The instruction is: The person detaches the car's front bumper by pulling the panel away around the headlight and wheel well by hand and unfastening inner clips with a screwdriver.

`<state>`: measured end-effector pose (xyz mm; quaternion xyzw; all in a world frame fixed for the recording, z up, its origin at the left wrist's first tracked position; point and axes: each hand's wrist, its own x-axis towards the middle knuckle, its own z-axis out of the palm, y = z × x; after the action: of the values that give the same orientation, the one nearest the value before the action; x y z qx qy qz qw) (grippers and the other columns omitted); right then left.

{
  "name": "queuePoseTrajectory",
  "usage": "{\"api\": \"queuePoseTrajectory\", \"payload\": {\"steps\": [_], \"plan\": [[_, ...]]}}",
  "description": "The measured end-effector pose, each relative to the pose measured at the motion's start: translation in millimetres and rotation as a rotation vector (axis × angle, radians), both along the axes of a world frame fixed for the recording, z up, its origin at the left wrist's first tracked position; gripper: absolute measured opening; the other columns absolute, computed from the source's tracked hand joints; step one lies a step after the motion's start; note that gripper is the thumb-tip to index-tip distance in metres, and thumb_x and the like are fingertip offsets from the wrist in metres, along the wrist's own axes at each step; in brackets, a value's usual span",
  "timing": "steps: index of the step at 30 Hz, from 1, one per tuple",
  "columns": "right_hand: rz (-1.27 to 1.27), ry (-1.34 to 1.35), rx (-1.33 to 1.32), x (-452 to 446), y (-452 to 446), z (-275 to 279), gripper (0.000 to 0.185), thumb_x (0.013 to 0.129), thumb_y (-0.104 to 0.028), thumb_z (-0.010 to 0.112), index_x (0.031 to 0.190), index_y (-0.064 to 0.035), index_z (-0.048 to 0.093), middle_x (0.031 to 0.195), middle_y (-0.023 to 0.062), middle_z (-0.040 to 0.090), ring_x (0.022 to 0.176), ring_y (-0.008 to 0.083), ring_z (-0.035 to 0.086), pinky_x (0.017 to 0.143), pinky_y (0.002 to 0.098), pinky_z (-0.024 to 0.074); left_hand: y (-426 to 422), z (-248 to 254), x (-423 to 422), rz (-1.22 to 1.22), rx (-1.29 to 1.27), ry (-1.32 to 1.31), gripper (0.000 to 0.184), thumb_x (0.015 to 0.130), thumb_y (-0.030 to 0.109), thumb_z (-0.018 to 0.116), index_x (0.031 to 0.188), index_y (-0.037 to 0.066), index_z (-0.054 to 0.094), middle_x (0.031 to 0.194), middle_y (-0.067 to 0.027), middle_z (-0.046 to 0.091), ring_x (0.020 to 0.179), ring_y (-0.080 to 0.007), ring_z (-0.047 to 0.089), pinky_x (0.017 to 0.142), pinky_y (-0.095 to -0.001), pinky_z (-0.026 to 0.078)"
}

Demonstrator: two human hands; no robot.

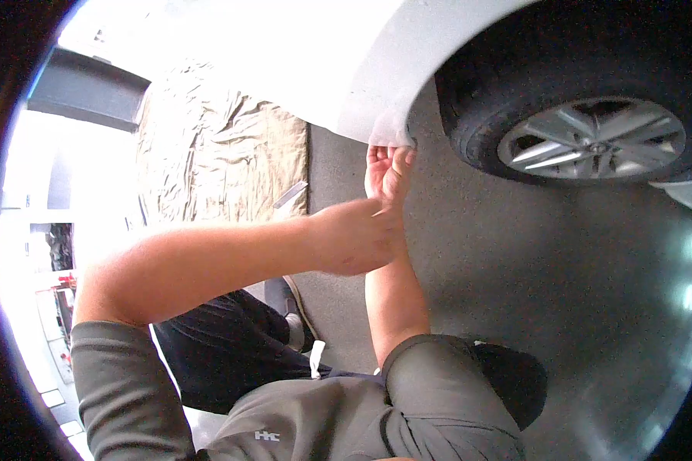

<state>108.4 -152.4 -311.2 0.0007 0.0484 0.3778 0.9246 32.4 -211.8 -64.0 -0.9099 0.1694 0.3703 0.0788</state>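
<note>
At the lower corner of a white car's bumper (377, 104), in front of the wheel arch, my right hand (388, 173) reaches up. Its fingers are curled and pressed at the bumper's bottom edge. My left hand (354, 238) is closed and crosses over my right wrist. A small pale tip shows at its thumb side; what the hand holds is hidden. The car's wheel (596, 138), with a black tyre and silver spokes, stands to the right of both hands.
A creased beige mat (223, 146) lies on the grey floor (500, 253) to the left. On its edge rests a flat, pale strip (290, 195). A dark grey beam (88, 88) stands at the upper left. My bent leg (215, 346) is below my left arm.
</note>
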Motion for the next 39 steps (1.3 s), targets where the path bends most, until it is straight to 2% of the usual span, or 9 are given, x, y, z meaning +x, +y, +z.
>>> {"api": "queuePoseTrajectory", "payload": {"steps": [8, 10, 12, 17, 21, 30, 34, 36, 39], "plan": [[0.126, 0.094, -0.026, 6.5, -4.1, -9.8, 0.047, 0.081, -0.023, 0.086, 0.121, -0.0053, 0.069, 0.115, 0.0073, 0.073, 0.115, 0.0237, 0.064, 0.104, 0.0422, 0.0553, 239.7, -152.2, -280.3, 0.858, 0.186, 0.058, 0.017, 0.087, 0.013, 0.060, 0.093, 0.001, 0.072, 0.089, -0.0184, 0.072, 0.082, -0.0352, 0.071, 0.073, -0.0491, 0.057], [0.119, 0.075, -0.111, 2.8, -9.5, 14.1, 0.047, 0.083, -0.025, 0.085, 0.122, -0.0033, 0.069, 0.110, 0.0076, 0.073, 0.114, 0.0237, 0.064, 0.104, 0.0419, 0.0538, 243.1, -83.9, -281.1, 1.186, 0.333, 0.013, 0.023, 0.088, 0.012, 0.059, 0.101, 0.003, 0.076, 0.097, -0.0195, 0.076, 0.093, -0.0352, 0.074, 0.081, -0.0475, 0.058], [0.153, 0.133, -0.060, 4.5, -7.1, 7.8, 0.048, 0.085, -0.029, 0.082, 0.122, -0.0027, 0.068, 0.111, 0.0082, 0.072, 0.118, 0.0262, 0.061, 0.108, 0.0457, 0.0495, 299.4, -143.8, -352.5, 1.192, 0.376, -0.041, 0.025, 0.088, 0.013, 0.060, 0.105, 0.006, 0.077, 0.102, -0.0169, 0.077, 0.097, -0.0342, 0.075, 0.083, -0.0466, 0.059], [0.094, 0.153, -0.187, -0.6, 0.6, 18.1, 0.049, 0.089, -0.031, 0.078, 0.127, -0.0031, 0.065, 0.110, 0.0073, 0.071, 0.116, 0.0253, 0.061, 0.109, 0.0459, 0.0476, 330.1, -162.4, -331.3, 1.313, 0.298, 0.013, 0.027, 0.088, 0.018, 0.062, 0.109, 0.007, 0.074, 0.104, -0.0210, 0.076, 0.100, -0.0378, 0.073, 0.088, -0.0493, 0.056], [0.039, 0.023, -0.216, -0.8, 2.2, -1.3, 0.057, 0.088, -0.031, 0.080, 0.135, -0.0058, 0.060, 0.134, 0.0073, 0.067, 0.136, 0.0265, 0.051, 0.115, 0.0471, 0.0430, 384.3, -266.5, -328.3, 1.700, 0.266, -0.744, 0.032, 0.093, 0.030, 0.065, 0.111, 0.005, 0.074, 0.113, -0.0220, 0.075, 0.111, -0.0385, 0.070, 0.096, -0.0483, 0.055], [0.012, -0.022, -0.238, -10.9, 9.2, 17.6, 0.058, 0.084, -0.027, 0.084, 0.132, -0.0052, 0.060, 0.124, 0.0062, 0.067, 0.128, 0.0240, 0.054, 0.113, 0.0453, 0.0441, 386.7, -315.9, -315.1, 1.947, 0.148, -0.765, 0.031, 0.094, 0.035, 0.067, 0.108, 0.010, 0.076, 0.112, -0.0189, 0.075, 0.109, -0.0361, 0.071, 0.098, -0.0457, 0.055], [0.120, -0.064, -0.144, 8.3, 4.7, -11.3, 0.053, 0.087, -0.030, 0.081, 0.132, -0.0088, 0.061, 0.121, 0.0054, 0.065, 0.116, 0.0231, 0.055, 0.108, 0.0452, 0.0426, 364.1, -308.2, -268.3, 1.911, -0.214, -0.831, 0.033, 0.098, 0.030, 0.055, 0.111, 0.004, 0.072, 0.101, -0.0193, 0.076, 0.094, -0.0310, 0.073, 0.085, -0.0444, 0.059], [0.142, -0.055, -0.115, 11.3, 3.6, -20.1, 0.053, 0.086, -0.034, 0.081, 0.130, -0.0109, 0.063, 0.108, 0.0032, 0.063, 0.109, 0.0224, 0.053, 0.107, 0.0460, 0.0414, 326.6, -308.1, -218.1, 2.167, -1.017, -0.636, 0.032, 0.101, 0.026, 0.052, 0.110, 0.000, 0.069, 0.088, -0.0130, 0.070, 0.080, -0.0252, 0.069, 0.075, -0.0410, 0.059], [0.088, -0.004, -0.230, -2.6, 7.4, 13.5, 0.051, 0.088, -0.041, 0.078, 0.130, -0.0149, 0.065, 0.098, -0.0002, 0.062, 0.108, 0.0215, 0.052, 0.111, 0.0468, 0.0366, 249.2, -275.4, -140.9, 2.030, -1.327, -0.227, 0.030, 0.102, 0.025, 0.051, 0.103, -0.001, 0.066, 0.088, -0.0084, 0.065, 0.076, -0.0209, 0.064, 0.072, -0.0381, 0.057]]}}
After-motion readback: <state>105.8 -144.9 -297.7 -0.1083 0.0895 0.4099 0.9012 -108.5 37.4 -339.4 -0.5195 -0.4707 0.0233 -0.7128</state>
